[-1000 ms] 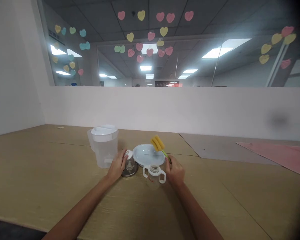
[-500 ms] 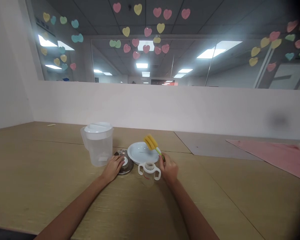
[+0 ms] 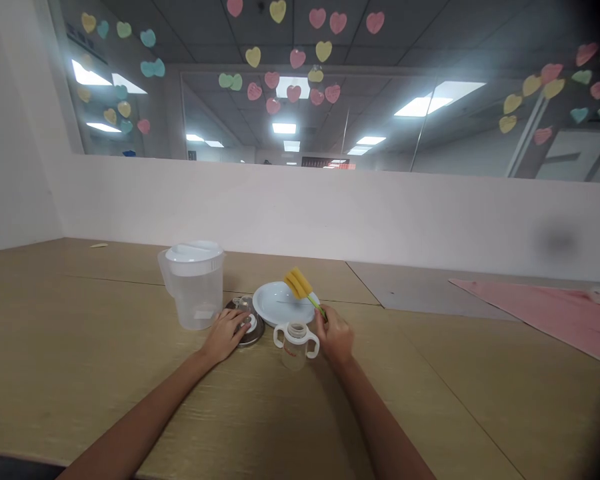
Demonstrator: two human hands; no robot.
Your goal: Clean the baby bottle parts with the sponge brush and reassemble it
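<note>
A yellow sponge brush [image 3: 299, 283] with a green handle is held in my right hand [image 3: 336, 335], its head over a white plate [image 3: 270, 303]. Just in front of the plate stands a clear bottle [image 3: 295, 353] with two white handles, its top uncovered. My left hand [image 3: 226, 335] rests with spread fingers at a metal dish [image 3: 254, 338], touching a white ring-shaped part [image 3: 251, 323] there. A small clear piece [image 3: 244, 304] also lies in the dish. Whether the left fingers grip anything is not plain.
A clear lidded pitcher [image 3: 198, 293] stands left of the dish. On the right a pink cloth [image 3: 545, 313] lies over the table, near a grey sheet [image 3: 425, 290]. Behind the table [image 3: 105, 347] runs a white wall [image 3: 280, 207] under a window.
The fingers of my left hand have spread a little over the white part. My right hand keeps hold of the brush. The view has shifted slightly.
</note>
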